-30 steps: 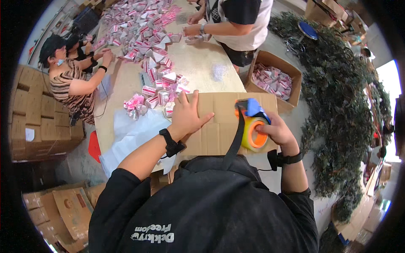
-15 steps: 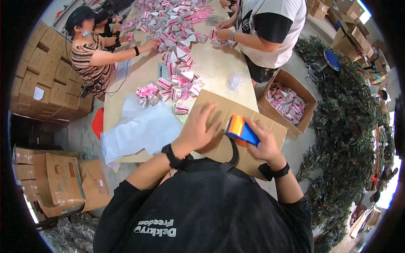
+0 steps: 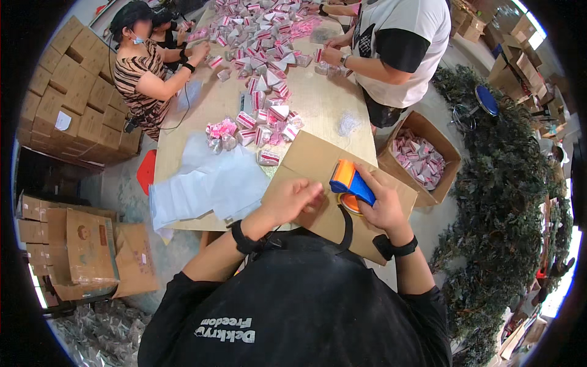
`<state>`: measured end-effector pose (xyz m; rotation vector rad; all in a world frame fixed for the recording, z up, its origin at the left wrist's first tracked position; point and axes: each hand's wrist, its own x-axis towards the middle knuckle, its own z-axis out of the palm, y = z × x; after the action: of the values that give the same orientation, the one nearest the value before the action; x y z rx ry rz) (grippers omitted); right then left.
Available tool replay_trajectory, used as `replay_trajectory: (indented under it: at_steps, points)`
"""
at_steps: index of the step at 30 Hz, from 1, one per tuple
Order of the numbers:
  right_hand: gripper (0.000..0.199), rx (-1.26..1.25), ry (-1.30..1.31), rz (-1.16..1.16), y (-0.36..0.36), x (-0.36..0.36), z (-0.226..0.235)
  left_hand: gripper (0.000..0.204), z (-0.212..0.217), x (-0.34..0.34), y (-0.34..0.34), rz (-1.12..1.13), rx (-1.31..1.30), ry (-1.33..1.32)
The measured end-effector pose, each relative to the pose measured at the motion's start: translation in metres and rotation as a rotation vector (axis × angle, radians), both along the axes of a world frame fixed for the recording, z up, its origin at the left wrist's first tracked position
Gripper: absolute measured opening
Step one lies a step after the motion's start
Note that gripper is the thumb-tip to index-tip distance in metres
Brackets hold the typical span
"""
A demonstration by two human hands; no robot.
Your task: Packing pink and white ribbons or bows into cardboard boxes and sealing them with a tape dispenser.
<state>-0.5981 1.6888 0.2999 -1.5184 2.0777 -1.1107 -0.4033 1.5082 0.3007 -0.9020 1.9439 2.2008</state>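
right hand (image 3: 385, 205) gripping tape gun (image 3: 353, 185) over carton (image 3: 309, 156), left hand (image 3: 292, 200) near it, fingers half-curled, can't tell if gripping

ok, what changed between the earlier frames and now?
The cardboard has turned clockwise. The left hand, flat on it earlier, is now curled and looks lifted off. The tape dispenser has tipped, its roll now mostly hidden. Unchanged: the right hand grips the tape dispenser; the white sheets stay put.
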Motion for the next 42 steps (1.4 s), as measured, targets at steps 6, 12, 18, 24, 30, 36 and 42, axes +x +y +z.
replay_trajectory:
  at_steps: [6,12,18,24,30,36,42]
  points:
    - [0.082,0.057,0.209,0.051,-0.001,0.016,0.006,0.037,-0.036,-0.02,-0.004,0.155,0.423,0.187]
    - [0.077,0.133,0.194,0.154,-0.002,0.022,0.022,0.027,-0.043,-0.006,-0.037,0.272,0.038,0.142]
    - [0.068,0.299,0.272,0.212,-0.026,0.019,0.03,0.028,-0.052,0.038,-0.134,0.281,-0.317,-0.133]
    - [0.06,0.521,0.479,0.216,-0.078,0.06,0.032,0.033,-0.123,0.042,-0.121,0.337,-0.427,-0.007]
    - [0.059,0.51,0.437,0.169,-0.071,0.053,0.025,0.052,-0.08,0.031,-0.104,0.144,-0.331,-0.536]
    - [0.062,0.495,0.388,0.148,-0.069,0.05,0.028,0.052,-0.076,0.008,-0.093,-0.08,-0.708,-0.145]
    - [0.069,0.347,0.195,0.174,-0.018,0.031,0.043,0.053,-0.073,0.007,-0.083,-0.154,-0.78,-0.186]
